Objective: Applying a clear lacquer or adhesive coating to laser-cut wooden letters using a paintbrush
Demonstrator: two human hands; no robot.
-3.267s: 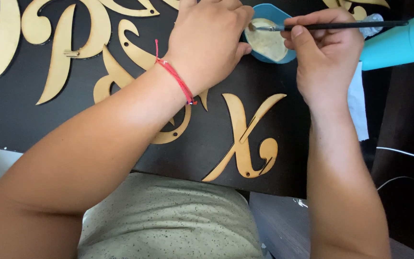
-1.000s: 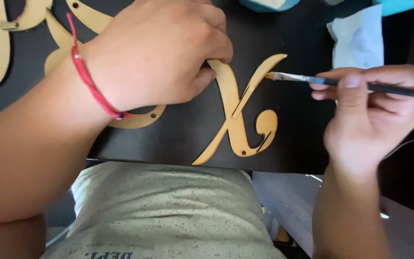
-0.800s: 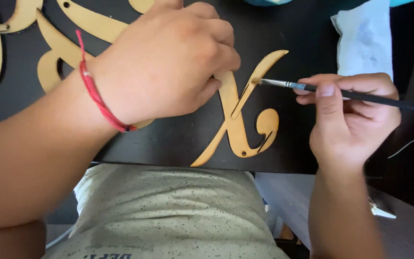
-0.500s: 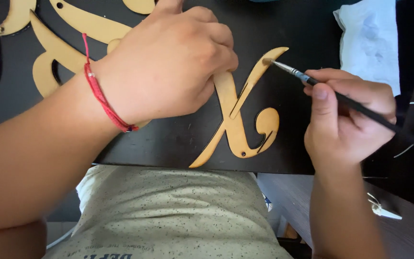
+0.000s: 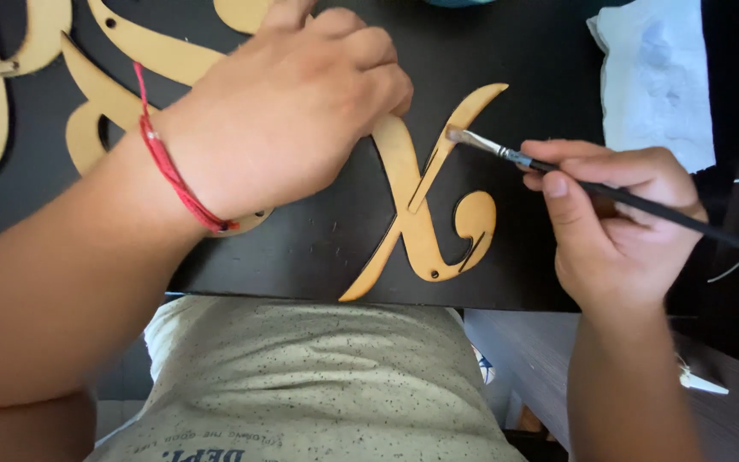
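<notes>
A flat black board [image 5: 318,248] fills most of the view from the head camera, lying across the person's lap above a speckled pale green shirt [image 5: 327,385], with the corner of a grey wooden table [image 5: 729,419] showing at the lower right. Spread over the board are several large curled letter shapes cut from thin pale brown wood [image 5: 113,77], reaching off the upper left edge. The left hand [image 5: 288,111], a red cord bracelet [image 5: 177,167] around its wrist, lies palm down with the fingers curled, pressing on the upper left stroke of one such piece, a flat pale wooden cut-out shaped like a looping letter X [image 5: 425,201], which sits near the board's lower edge, right of centre. The left hand holds nothing; it pins the cut-out against the board. The right hand [image 5: 622,227] is closed in a pencil grip around a slender black-handled paintbrush [image 5: 635,201], thumb and fingertips pinching the handle just behind its metal ferrule. The brush's pale bristle tip touches the cut-out's upper right arm, and the long handle runs down to the right past the frame's edge. A crumpled white paper towel [image 5: 656,81] lies on the board at the upper right, well apart from the brush tip.
</notes>
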